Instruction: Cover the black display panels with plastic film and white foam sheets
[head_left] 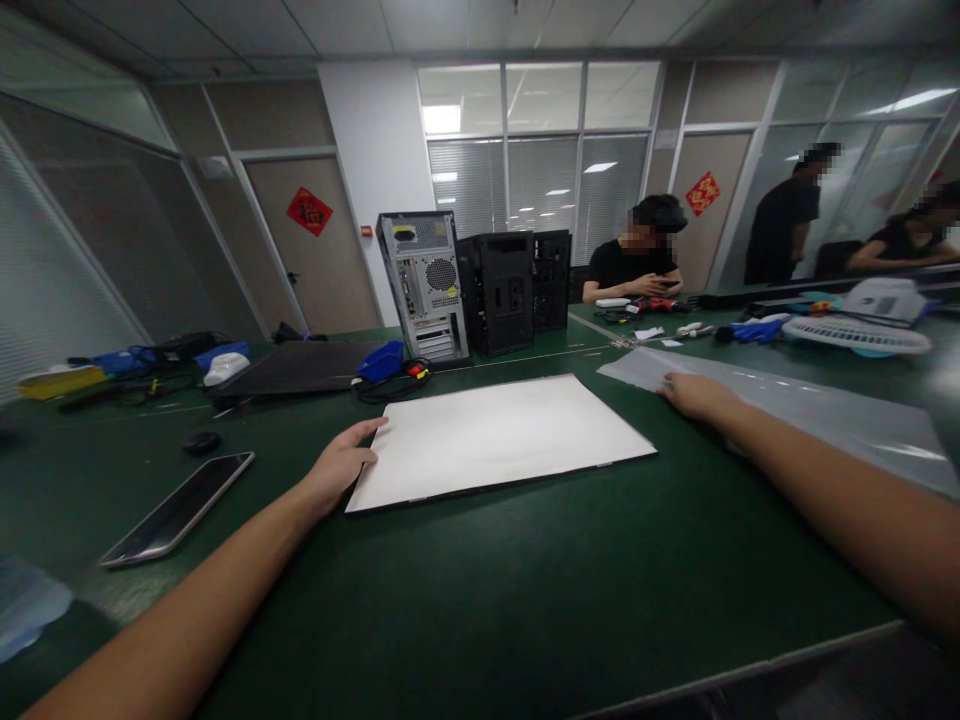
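Observation:
A flat white rectangular panel (499, 438) lies on the green table (480, 590) in front of me. My left hand (341, 465) rests against the panel's left edge, fingers extended and holding nothing. My right hand (694, 393) lies flat on a grey translucent plastic sheet (817, 410) to the right of the panel, fingers stretched out.
A smartphone (176, 508) lies at the left, a black mouse (201, 441) behind it. Computer tower cases (427, 285) stand at the back, beside a dark panel (300, 366) and blue tools (381, 360). A white fan grille (855, 333) is at right. Other people sit and stand beyond.

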